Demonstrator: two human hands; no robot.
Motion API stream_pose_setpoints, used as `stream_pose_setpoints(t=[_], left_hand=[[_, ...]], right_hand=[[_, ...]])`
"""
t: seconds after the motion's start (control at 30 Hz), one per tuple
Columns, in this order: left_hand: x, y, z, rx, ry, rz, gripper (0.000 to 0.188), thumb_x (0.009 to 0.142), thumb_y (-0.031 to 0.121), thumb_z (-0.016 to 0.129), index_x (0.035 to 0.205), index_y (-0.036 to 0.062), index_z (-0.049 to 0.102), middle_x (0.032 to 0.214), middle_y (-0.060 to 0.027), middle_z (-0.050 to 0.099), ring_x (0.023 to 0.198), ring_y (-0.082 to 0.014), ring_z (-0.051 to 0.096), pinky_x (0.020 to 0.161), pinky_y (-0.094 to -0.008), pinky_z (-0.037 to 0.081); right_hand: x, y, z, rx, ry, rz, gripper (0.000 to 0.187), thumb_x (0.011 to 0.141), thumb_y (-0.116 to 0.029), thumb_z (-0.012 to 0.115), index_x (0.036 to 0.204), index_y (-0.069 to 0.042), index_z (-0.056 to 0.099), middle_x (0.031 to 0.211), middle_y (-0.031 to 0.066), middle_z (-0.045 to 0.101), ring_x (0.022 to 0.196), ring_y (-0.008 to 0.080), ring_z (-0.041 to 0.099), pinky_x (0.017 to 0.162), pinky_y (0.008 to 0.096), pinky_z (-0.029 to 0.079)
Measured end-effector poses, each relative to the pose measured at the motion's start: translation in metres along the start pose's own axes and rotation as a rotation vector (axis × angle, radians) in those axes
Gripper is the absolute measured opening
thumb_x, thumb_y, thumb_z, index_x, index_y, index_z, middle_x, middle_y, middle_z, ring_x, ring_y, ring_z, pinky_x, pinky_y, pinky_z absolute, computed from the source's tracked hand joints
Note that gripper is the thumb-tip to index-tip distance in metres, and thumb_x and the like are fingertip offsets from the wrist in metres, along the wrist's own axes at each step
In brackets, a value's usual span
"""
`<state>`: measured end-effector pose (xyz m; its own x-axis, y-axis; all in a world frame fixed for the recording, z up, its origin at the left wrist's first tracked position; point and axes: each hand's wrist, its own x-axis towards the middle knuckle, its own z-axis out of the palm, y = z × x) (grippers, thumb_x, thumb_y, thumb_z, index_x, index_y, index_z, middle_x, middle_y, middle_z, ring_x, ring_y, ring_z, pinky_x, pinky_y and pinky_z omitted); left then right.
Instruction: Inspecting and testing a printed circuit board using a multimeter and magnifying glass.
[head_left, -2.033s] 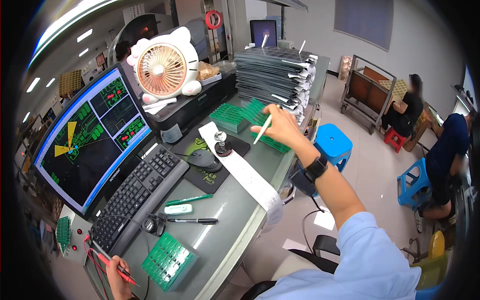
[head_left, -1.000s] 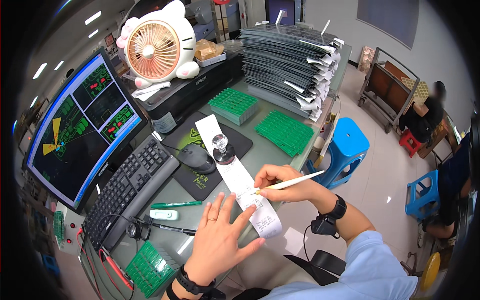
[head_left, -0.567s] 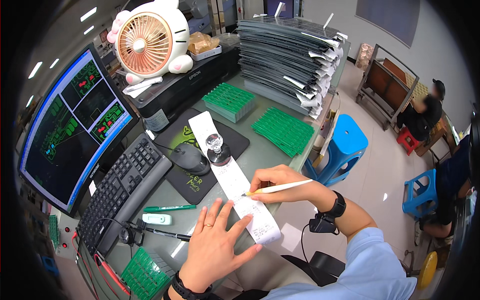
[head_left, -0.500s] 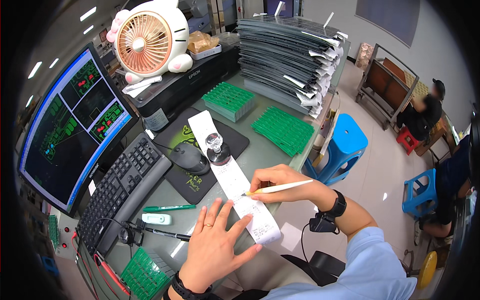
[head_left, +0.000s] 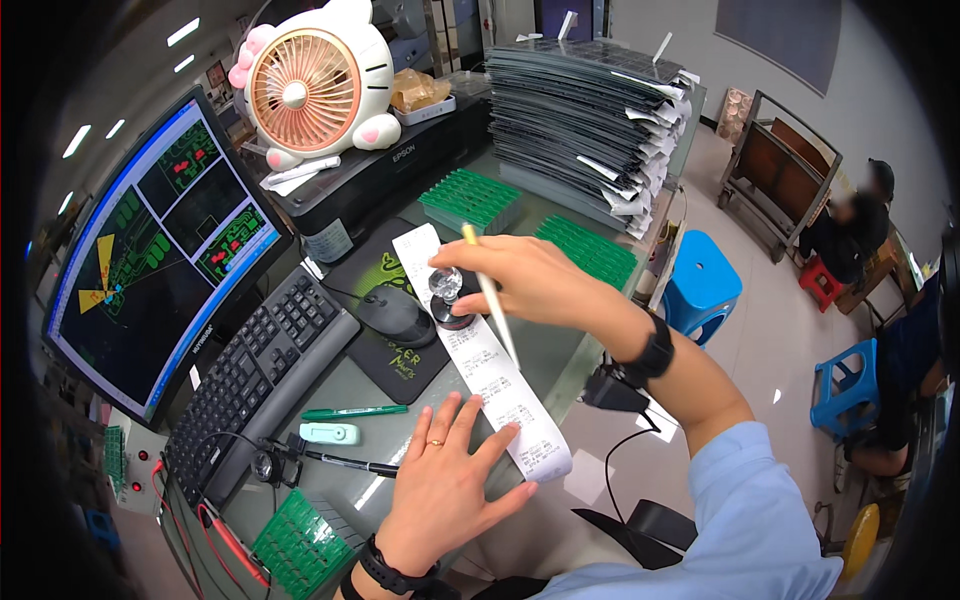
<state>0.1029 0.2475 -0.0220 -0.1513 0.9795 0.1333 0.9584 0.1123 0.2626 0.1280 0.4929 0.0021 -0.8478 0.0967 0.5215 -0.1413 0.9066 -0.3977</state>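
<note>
My left hand [head_left: 445,475] lies flat with fingers spread, its fingertips on a long printed paper strip [head_left: 535,435]. My right hand [head_left: 545,280] has a white pen [head_left: 494,300] tucked between its fingers, the yellow end pointing up. Its thumb and index finger are around the clear faceted knob [head_left: 446,283] of a small weight or stamp with a round black base [head_left: 452,318]. That base stands on the upper part of the strip. Whether the fingertips press on the knob is hard to tell. The strip's near end curls over the table edge.
On the left are a keyboard [head_left: 262,375], a mouse [head_left: 397,316] on a black mat [head_left: 405,372], and a monitor [head_left: 150,250]. Green circuit boards [head_left: 470,198] are stacked at the back beside a tall pile of dark sheets [head_left: 580,130]. A green pen [head_left: 355,411] lies near a mint-coloured gadget [head_left: 330,433].
My right hand has moved from writing on the strip up and left to the clear knob, and the pen has swung upright in its fingers. My left hand still rests on the strip.
</note>
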Motion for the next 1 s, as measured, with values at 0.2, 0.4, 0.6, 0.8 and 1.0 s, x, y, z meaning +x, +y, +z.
stream_pose_setpoints(t=[0.2, 0.4, 0.6, 0.8, 1.0], left_hand=[[0.0, -0.001, 0.004, -0.016, 0.012, 0.005, 0.054, 0.08, 0.053, 0.065, 0.122, 0.0187, 0.063, 0.135, -0.0207, 0.047, 0.132, -0.0398, 0.037, 0.111, -0.0503, 0.025], [-0.005, 0.0, 0.004, -0.019, 0.008, 0.013, 0.057, 0.079, 0.054, 0.065, 0.123, 0.0174, 0.062, 0.135, -0.0228, 0.046, 0.132, -0.0402, 0.037, 0.111, -0.0515, 0.025], [-0.008, -0.002, 0.005, 0.003, 0.02, 0.008, 0.058, 0.08, 0.054, 0.064, 0.126, 0.0179, 0.06, 0.136, -0.0222, 0.046, 0.132, -0.0403, 0.036, 0.111, -0.0531, 0.025], [-0.016, 0.0, -0.009, -0.012, 0.11, 0.022, 0.05, 0.085, 0.042, 0.064, 0.124, 0.0107, 0.058, 0.132, -0.0205, 0.049, 0.128, -0.0382, 0.042, 0.109, -0.0498, 0.03], [-0.079, -0.019, -0.074, -0.323, 0.113, -0.43, 0.04, 0.083, 0.025, 0.068, 0.117, 0.0046, 0.057, 0.122, -0.0178, 0.056, 0.116, -0.0295, 0.053, 0.103, -0.0439, 0.038]], right_hand=[[0.06, 0.044, 0.029, 0.096, -0.211, -0.027, 0.034, 0.074, -0.022, 0.078, 0.103, -0.008, 0.068, 0.094, 0.0108, 0.07, 0.091, 0.0303, 0.067, 0.077, 0.0373, 0.051], [0.104, 0.072, 0.055, -0.002, -0.097, 0.121, 0.038, 0.074, -0.027, 0.078, 0.105, -0.008, 0.067, 0.098, 0.0136, 0.07, 0.095, 0.0327, 0.066, 0.081, 0.0401, 0.05], [0.079, 0.047, 0.035, -0.013, -0.004, 0.217, 0.046, 0.077, -0.038, 0.075, 0.113, -0.011, 0.063, 0.105, 0.0134, 0.068, 0.1, 0.0329, 0.064, 0.082, 0.0428, 0.05], [-0.01, -0.027, -0.009, 0.271, 0.191, 0.075, 0.033, 0.085, -0.019, 0.071, 0.113, -0.004, 0.061, 0.104, 0.009, 0.068, 0.082, 0.0188, 0.065, 0.073, 0.0309, 0.05], [-0.079, -0.125, 0.021, 0.812, -0.107, 0.21, 0.031, 0.085, -0.016, 0.071, 0.113, -0.005, 0.061, 0.097, 0.0087, 0.069, 0.088, 0.018, 0.068, 0.079, 0.0322, 0.052]])
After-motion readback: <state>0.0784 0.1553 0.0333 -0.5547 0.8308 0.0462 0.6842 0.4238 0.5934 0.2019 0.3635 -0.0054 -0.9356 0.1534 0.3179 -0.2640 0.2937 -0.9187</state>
